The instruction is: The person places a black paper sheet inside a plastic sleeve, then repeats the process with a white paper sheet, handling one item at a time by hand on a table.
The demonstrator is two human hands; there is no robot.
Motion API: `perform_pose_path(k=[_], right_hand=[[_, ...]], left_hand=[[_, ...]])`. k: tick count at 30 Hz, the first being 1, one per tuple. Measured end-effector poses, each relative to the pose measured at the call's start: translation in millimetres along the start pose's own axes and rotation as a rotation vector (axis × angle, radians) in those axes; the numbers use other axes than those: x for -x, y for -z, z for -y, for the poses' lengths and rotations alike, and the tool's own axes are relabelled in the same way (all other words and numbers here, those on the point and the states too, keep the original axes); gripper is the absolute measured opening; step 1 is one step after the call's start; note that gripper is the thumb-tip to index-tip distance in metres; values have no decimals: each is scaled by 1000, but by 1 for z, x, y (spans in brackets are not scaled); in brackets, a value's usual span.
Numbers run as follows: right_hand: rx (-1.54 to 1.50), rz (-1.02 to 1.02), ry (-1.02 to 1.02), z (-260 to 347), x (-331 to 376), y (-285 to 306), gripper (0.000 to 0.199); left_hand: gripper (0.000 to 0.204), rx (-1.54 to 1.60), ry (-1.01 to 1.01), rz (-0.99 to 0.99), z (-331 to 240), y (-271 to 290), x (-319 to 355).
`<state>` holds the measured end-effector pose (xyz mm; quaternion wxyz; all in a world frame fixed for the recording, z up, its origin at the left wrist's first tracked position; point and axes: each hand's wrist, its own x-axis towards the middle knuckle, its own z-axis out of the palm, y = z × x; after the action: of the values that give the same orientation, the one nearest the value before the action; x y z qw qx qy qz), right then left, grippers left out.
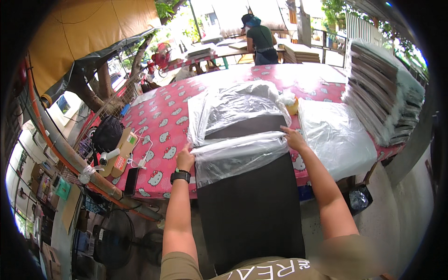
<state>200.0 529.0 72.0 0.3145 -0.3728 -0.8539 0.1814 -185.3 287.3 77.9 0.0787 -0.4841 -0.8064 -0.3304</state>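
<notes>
A long black flat sheet [249, 210] runs from my body up onto the table, its upper part inside a clear plastic bag [240, 163]. The bag is bunched in folds across the sheet, and a dark strip shows between them. At the left edge my left hand [185, 158], with a dark watch on the wrist, has its fingers closed on the plastic. My right hand [294, 138] pinches the bag at the right edge, index finger pointing inward. Beyond them the plastic lies wrinkled over the far end. Beside my right arm lies a flat plastic-covered piece [333, 133].
A pink patterned cloth covers the table [163, 119]. At right rises a tall stack of plastic-wrapped panels [378, 88]. A phone [131, 181], cardboard box [121, 156] and black bag [108, 134] sit left. A person [261, 42] stands at a far table. A black bin [358, 199] stands below right.
</notes>
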Motion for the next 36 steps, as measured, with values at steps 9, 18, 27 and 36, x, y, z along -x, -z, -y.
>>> perform_pose_path(k=[9,18,27,36], right_hand=[[190,-248,387,77,37,62,38],[-405,-292,50,106,73,102,22],[-1510,275,-450,-60,59,75,23],[-1720,270,-332,63,100,76,22]], left_hand=[[44,36,-152,26,10,22,21],[26,1029,26,75,5,71,9],[21,1919,540,519,-8,44,4],[25,1850,453,285,12,66,72]])
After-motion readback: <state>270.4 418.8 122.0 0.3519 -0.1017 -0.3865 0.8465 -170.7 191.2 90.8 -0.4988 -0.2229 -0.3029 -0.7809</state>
